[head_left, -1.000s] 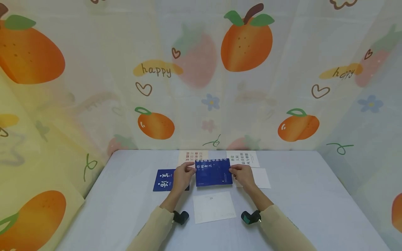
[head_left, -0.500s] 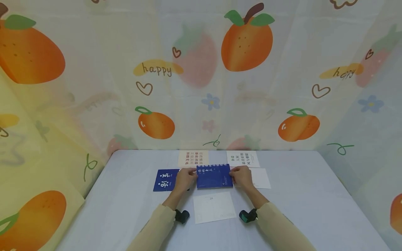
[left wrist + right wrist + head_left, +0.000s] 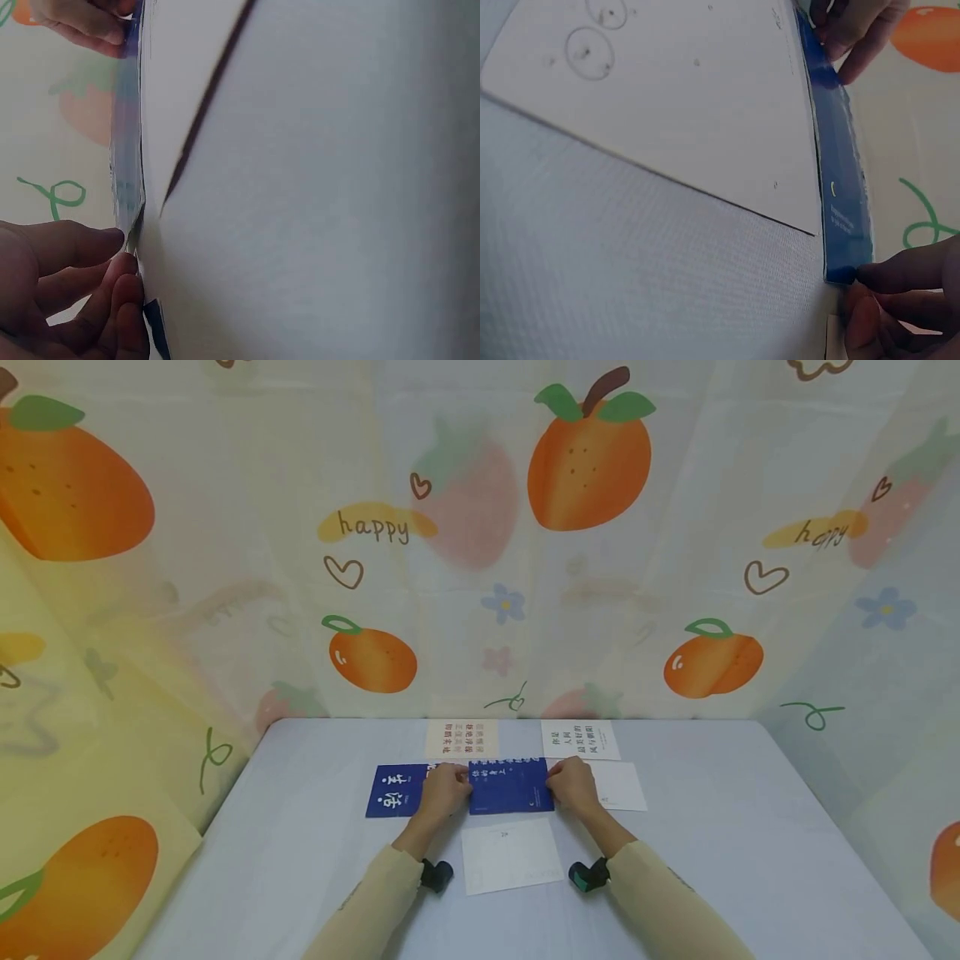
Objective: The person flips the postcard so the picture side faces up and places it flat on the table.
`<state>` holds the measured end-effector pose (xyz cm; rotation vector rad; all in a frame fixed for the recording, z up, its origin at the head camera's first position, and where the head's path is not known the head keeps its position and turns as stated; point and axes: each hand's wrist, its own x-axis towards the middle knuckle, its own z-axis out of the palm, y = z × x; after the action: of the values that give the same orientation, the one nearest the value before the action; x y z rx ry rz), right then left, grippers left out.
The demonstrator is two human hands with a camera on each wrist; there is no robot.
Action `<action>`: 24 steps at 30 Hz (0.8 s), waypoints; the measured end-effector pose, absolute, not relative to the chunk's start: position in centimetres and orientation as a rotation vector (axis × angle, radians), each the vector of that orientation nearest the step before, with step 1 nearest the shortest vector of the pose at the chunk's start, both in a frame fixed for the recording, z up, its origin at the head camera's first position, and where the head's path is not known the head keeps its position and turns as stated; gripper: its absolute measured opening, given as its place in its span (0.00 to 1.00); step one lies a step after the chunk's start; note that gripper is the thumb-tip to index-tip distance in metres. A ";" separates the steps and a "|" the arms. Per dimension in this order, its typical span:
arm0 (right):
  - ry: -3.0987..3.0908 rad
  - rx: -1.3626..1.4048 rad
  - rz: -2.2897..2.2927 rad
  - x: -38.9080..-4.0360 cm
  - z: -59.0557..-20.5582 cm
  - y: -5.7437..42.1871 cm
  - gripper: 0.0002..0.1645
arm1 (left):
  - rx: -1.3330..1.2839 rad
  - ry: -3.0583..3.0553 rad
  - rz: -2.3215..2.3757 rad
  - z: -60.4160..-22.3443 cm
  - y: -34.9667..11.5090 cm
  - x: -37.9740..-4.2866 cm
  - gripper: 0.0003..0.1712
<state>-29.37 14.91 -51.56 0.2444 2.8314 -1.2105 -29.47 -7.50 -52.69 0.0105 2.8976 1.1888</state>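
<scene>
Fingers of the left hand [image 3: 446,789] and right hand [image 3: 573,783] pinch the central blue card [image 3: 512,788], between the left blue card [image 3: 390,792] and right white card [image 3: 624,787]; uneven release could skew it.

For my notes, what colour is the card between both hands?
The card is dark blue, clearest in the head view.

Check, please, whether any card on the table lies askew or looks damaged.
The nearest white card looks slightly askew: its near edge slants, while the middle blue card behind it sits almost square to the table. No clear damage shows.
</scene>
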 end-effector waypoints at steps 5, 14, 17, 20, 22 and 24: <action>2.857 0.226 -1.149 -29.2 -51.3 14.8 0.08 | 0.009 2.905 1.144 -52.6 -7.5 -29.5 0.17; 2.839 0.208 -1.146 -29.1 -51.1 14.6 0.08 | 0.025 2.865 1.145 -52.4 -7.7 -29.4 0.16; 2.819 0.187 -1.160 -29.1 -51.2 14.7 0.09 | 0.018 2.861 1.147 -52.3 -7.8 -29.4 0.16; 2.797 0.166 -1.172 -29.0 -51.2 15.0 0.10 | 0.030 2.859 1.142 -52.2 -7.7 -29.4 0.17; 2.787 0.155 -1.181 -28.9 -51.1 15.3 0.11 | 0.057 2.852 1.148 -52.0 -7.6 -29.4 0.18; 2.802 0.122 -1.174 -28.8 -51.1 15.8 0.12 | 0.086 2.848 1.161 -51.8 -7.4 -29.3 0.18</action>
<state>-28.78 15.79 -51.06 0.1217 2.8015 -1.1737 -29.29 -7.35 -51.77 0.0864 2.8479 1.1609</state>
